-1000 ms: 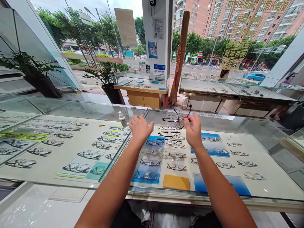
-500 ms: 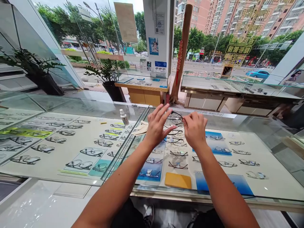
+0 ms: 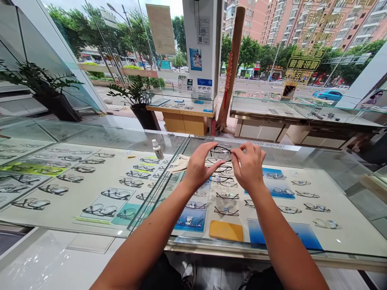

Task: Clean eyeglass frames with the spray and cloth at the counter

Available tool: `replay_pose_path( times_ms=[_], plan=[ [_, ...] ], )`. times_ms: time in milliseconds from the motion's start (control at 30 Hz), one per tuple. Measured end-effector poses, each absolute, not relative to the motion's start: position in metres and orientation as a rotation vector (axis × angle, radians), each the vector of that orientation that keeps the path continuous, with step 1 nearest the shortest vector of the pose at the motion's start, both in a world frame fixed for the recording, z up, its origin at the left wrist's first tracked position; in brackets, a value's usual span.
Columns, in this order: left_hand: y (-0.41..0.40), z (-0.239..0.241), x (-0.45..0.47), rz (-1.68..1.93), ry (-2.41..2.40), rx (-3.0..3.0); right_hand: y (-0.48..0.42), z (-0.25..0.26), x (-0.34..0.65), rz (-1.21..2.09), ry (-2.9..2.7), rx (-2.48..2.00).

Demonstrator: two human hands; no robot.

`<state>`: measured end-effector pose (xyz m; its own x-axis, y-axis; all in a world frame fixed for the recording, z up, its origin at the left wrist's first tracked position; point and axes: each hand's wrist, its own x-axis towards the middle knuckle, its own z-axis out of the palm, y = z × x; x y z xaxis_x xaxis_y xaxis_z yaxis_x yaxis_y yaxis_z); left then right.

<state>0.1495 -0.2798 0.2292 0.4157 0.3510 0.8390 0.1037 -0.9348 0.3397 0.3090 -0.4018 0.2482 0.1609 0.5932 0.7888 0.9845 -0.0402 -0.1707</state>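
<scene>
Black-rimmed glasses (image 3: 220,153) are pinched between your two hands, just above the glass top of the desk (image 3: 90,137) and near its far edge; your left hand (image 3: 198,167) has its grip closed on one end of the frame, thumb and forefinger meeting, and your right hand (image 3: 249,166) has its grip closed on the other end, fingers curled over the rim.

Watch the pull between the hands; a thin frame held at both ends could bend or twist at the bridge if one hand turns against the other. Your fingertips lie very close to the lenses; a slide inward would likely leave smears on them. I cannot tell whether the side arms are folded or open; if open, they could catch on your fingers.

Mind the hard surface beneath; if either grip loosens, the glasses could drop onto the glass and the lenses could scratch or chip. A small white bottle (image 3: 157,149) stands upright on the desk just beyond your left hand, with a pale cloth (image 3: 180,164) lying between them; a wide sweep of your left elbow or wrist could tip the bottle, and I judge it top-heavy enough to roll. Rows of spectacles (image 3: 115,194) lie under the glass, safe from your hands; leaning hard on the top is the only risk to them.
</scene>
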Motion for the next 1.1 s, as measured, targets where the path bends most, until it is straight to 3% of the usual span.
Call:
replay_pose_path(
  times_ms=[500,867,1100],
  plan=[
    [-0.291,0.243,0.146,1.674,0.538,1.916,-0.399,0.252,0.323,-0.408,-1.338,-1.325],
    [-0.311,0.371,0.136,1.707,0.362,1.841,-0.425,0.375,0.312,-0.512,-1.318,-1.117],
    [-0.324,0.379,0.141,1.777,0.368,1.775,-0.431,0.372,0.306,-0.468,-1.184,-1.117]
  ],
)
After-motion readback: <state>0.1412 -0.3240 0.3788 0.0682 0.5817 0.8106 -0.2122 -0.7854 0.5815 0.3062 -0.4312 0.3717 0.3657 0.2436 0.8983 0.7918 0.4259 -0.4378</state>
